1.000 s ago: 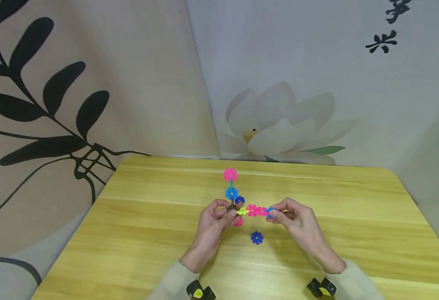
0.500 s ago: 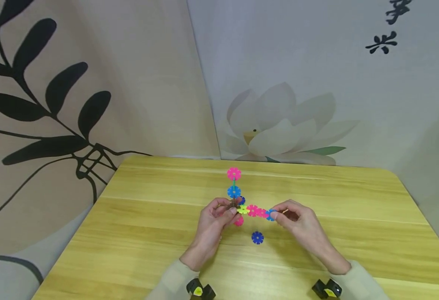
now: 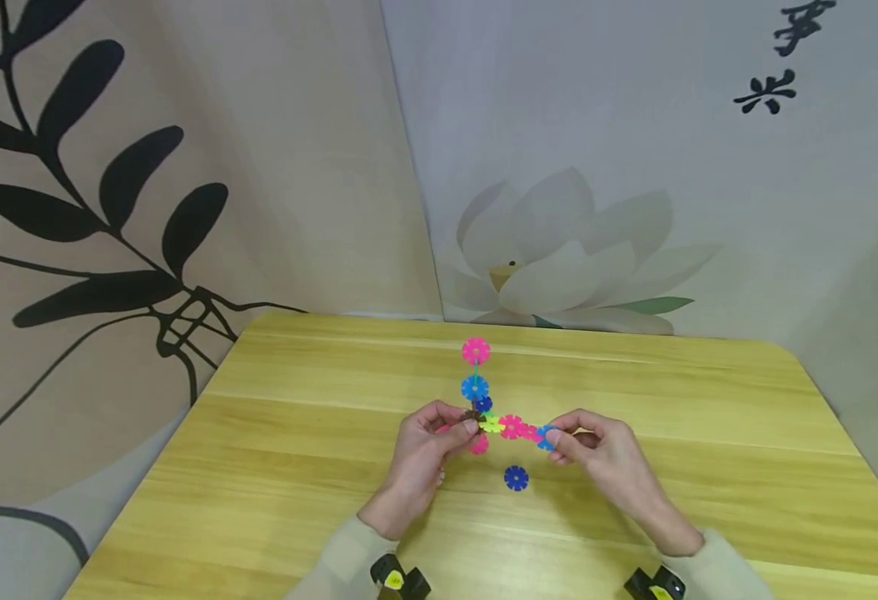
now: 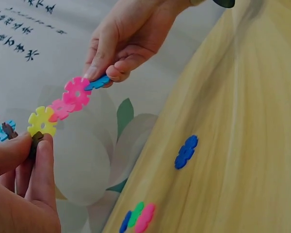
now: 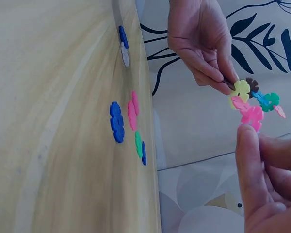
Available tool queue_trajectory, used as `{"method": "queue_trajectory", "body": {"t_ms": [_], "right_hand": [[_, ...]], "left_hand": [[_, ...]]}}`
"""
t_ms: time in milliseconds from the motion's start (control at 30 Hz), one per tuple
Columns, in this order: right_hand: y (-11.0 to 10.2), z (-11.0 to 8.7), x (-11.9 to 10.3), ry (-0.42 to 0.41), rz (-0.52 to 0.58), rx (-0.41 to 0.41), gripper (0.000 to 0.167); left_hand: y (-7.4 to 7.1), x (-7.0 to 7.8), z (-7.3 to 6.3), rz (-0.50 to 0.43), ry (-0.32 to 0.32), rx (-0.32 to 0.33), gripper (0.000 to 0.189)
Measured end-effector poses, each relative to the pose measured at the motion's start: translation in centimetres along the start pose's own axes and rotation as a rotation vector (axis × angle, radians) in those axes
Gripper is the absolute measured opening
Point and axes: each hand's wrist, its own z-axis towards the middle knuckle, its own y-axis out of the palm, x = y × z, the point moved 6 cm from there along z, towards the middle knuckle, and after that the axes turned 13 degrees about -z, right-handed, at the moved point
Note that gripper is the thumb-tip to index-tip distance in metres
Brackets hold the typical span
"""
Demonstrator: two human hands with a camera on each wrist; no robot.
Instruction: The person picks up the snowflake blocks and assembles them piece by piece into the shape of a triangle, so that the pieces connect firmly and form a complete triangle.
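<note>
A chain of slotted plastic snowflake discs spans both hands. My left hand pinches a brown disc between thumb and fingers. From it a yellow disc and two pink discs run toward my right hand. That hand pinches a light blue disc at the chain's right end, its edge against the outer pink disc. A second branch rises beyond the left hand in the head view, with a blue disc, a green one seen edge-on, and a pink disc at its tip.
Loose discs lie on the wooden table. A dark blue disc is in front of the chain; another dark blue disc, a green disc and pink discs lie beneath it. A white disc sits near the left hand.
The right hand has shifted slightly right and toward the body, and the light blue disc shows more of its face. The upright branch has moved a little right in the head view.
</note>
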Motion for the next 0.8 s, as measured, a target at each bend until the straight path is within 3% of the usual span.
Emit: {"method": "queue_trajectory", "body": {"t_ms": [200,433,600,800], "right_hand": [[0.6,0.1,-0.2,-0.039,0.035,-0.055,0.017],[0.7,0.3,-0.4,-0.084,-0.062,-0.099,0.018],[0.8,0.3,-0.3,-0.071,-0.045,-0.119,0.016],[1.1,0.2,-0.1,-0.057,0.023,-0.134,0.014]], "left_hand": [[0.3,1.1,0.2,0.092,0.044,-0.018,0.015],[0.4,1.5,0.5,0.145,0.061,-0.032,0.02],[0.4,1.4,0.3,0.14,0.057,-0.06,0.028],[0.5,0.7,-0.1,0.096,0.061,-0.136,0.054]]}}
